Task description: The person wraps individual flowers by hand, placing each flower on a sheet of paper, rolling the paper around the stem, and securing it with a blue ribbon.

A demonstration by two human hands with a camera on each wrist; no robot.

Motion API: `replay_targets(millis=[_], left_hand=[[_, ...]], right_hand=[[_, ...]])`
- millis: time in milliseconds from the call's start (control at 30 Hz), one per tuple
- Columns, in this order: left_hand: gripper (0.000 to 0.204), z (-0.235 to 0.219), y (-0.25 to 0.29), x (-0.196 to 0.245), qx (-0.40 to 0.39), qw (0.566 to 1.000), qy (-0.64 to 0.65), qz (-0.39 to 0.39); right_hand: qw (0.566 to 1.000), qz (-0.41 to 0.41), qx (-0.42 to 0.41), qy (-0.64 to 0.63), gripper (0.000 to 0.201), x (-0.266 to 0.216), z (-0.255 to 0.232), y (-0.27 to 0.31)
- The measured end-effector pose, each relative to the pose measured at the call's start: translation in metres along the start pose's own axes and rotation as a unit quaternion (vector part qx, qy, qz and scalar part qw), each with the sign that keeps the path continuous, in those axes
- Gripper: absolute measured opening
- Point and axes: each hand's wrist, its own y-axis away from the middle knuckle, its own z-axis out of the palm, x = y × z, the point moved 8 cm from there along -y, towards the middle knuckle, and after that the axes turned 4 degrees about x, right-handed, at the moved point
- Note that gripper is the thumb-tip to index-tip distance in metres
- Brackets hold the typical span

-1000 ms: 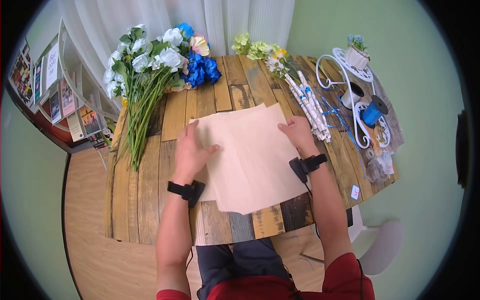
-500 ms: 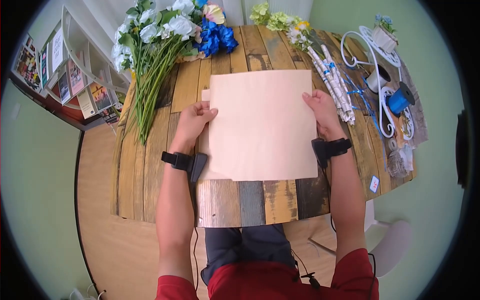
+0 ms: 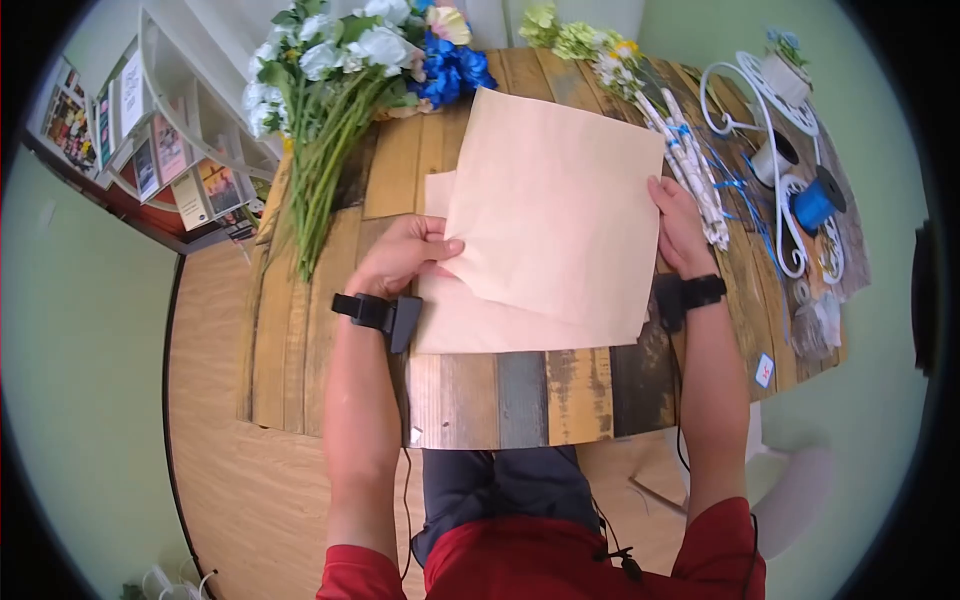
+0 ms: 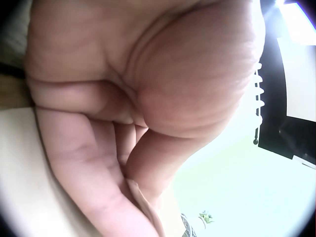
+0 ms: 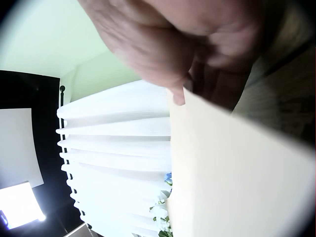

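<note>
A beige sheet of wrapping paper (image 3: 560,210) is held tilted over the table, its top edge slanting down to the right. My left hand (image 3: 405,255) pinches its left edge between thumb and fingers, creasing the paper there. On the opposite edge, my right hand (image 3: 682,225) grips with the thumb on top. Beneath lies a second beige sheet (image 3: 470,325), partly covered. In the left wrist view a thin paper edge (image 4: 143,202) shows between thumb and finger. The right wrist view has the sheet (image 5: 217,168) running out from the pinching fingers.
White and blue flowers (image 3: 385,50) with long green stems (image 3: 335,150) lie at the back left. White patterned rolls (image 3: 685,160) tied with blue ribbon, a white metal stand (image 3: 788,235) and a blue ribbon spool (image 3: 818,200) are on the right. A small card (image 3: 764,370) sits near the front right.
The upper sheet, first lying flat with the hands at its edges, was lifted level and is now turned clockwise and creased at its left edge. The head view has shifted slightly.
</note>
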Motion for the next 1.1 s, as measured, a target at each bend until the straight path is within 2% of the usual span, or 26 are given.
replay_targets(millis=[67,100,167,267,300,333,367,433,500,567,633,700,733,800,833,900,967,1000,1033,1100], left_hand=[[0.023,-0.006,-0.001,0.003,0.022,0.999,0.023,0.018],[0.022,-0.01,-0.001,0.005,0.034,0.998,0.049,0.029],[0.021,-0.011,-0.001,0.001,0.027,0.999,0.023,0.019],[0.016,-0.015,-0.005,-0.006,0.026,1.0,-0.012,-0.002],[0.016,-0.024,-0.004,-0.003,0.094,0.993,-0.072,-0.003],[0.015,-0.033,-0.001,0.001,0.162,0.978,-0.13,-0.006],[0.015,-0.032,0.001,0.002,0.165,0.977,-0.132,-0.002],[0.018,-0.041,0.02,0.03,0.301,0.918,-0.249,0.063],[0.019,-0.046,0.018,0.027,0.304,0.912,-0.264,0.071],[0.017,-0.06,0.028,0.044,0.411,0.825,-0.363,0.138],[0.017,-0.073,0.045,0.07,0.508,0.734,-0.404,0.2],[0.019,-0.094,0.06,0.095,0.545,0.678,-0.405,0.281],[0.024,-0.117,0.059,0.099,0.578,0.6,-0.48,0.274],[0.032,-0.152,0.068,0.111,0.609,0.553,-0.541,0.175],[0.037,-0.18,0.068,0.104,0.624,0.508,-0.56,0.199],[0.035,-0.215,0.072,0.091,0.565,0.615,-0.55,-0.013],[0.032,-0.23,0.078,0.084,0.508,0.663,-0.549,-0.016],[0.024,-0.223,0.088,0.092,0.544,0.638,-0.545,0.006],[0.024,-0.225,0.09,0.089,0.544,0.637,-0.546,0.008],[0.021,-0.231,0.09,0.086,0.54,0.613,-0.565,0.118]], right_hand=[[0.989,0.025,-0.097,-0.105,0.025,-0.016,0.033,0.019],[0.982,0.054,-0.162,-0.085,0.03,-0.009,0.038,0.019],[0.968,0.123,-0.214,0.05,0.028,0.01,0.034,0.022],[0.963,0.134,-0.232,0.021,0.031,0.01,0.055,0.041],[0.963,0.13,-0.237,0.019,0.031,0.009,0.056,0.041],[0.958,0.152,-0.233,0.074,0.031,0.016,0.051,0.039],[0.949,0.174,-0.228,0.13,0.03,0.022,0.048,0.039],[0.952,0.165,-0.222,0.131,0.03,0.021,0.049,0.039],[0.954,0.161,-0.215,0.134,0.03,0.023,0.047,0.037],[0.957,0.158,-0.215,0.115,0.028,0.028,0.043,0.033],[0.957,0.156,-0.216,0.112,0.028,0.027,0.044,0.033],[0.958,0.153,-0.217,0.109,0.027,0.026,0.045,0.033],[0.958,0.153,-0.219,0.102,0.027,0.025,0.045,0.034],[0.959,0.149,-0.222,0.093,0.027,0.023,0.046,0.034],[0.959,0.148,-0.224,0.09,0.027,0.022,0.047,0.035],[0.96,0.144,-0.225,0.083,0.027,0.022,0.046,0.035],[0.962,0.146,-0.22,0.076,0.027,0.027,0.044,0.032],[0.962,0.144,-0.219,0.073,0.027,0.026,0.044,0.032],[0.962,0.145,-0.218,0.074,0.027,0.026,0.044,0.032],[0.962,0.145,-0.219,0.075,0.027,0.026,0.044,0.033]])
